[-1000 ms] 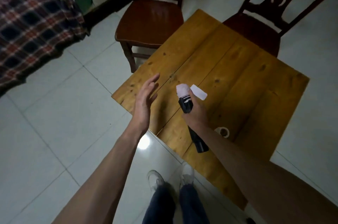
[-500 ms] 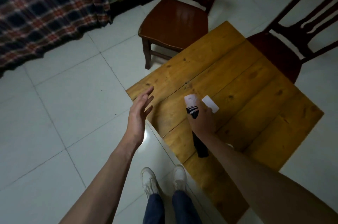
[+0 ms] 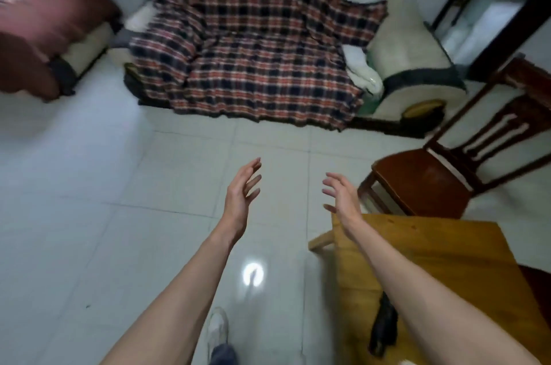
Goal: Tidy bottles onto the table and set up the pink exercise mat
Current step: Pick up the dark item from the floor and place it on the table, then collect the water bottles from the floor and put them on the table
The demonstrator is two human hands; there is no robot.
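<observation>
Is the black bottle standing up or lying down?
Lying down: the black bottle stretches flat along the wooden table, partly hidden behind the right forearm.

A pale tiled floor (image 3: pixel 125 215) fills most of the view, and a bright spot of light is reflected in it near the lower middle. At the lower right a yellow wooden table (image 3: pixel 441 257) is seen, and a dark bottle (image 3: pixel 384 326) is laid flat on it, near its left edge. Beside the table's far edge a dark wooden chair (image 3: pixel 423 183) is set on the tiles. Against the far wall a sofa is draped in a red and dark plaid blanket (image 3: pixel 253 48). One white shoe (image 3: pixel 217 329) is planted on the floor at the bottom.
</observation>
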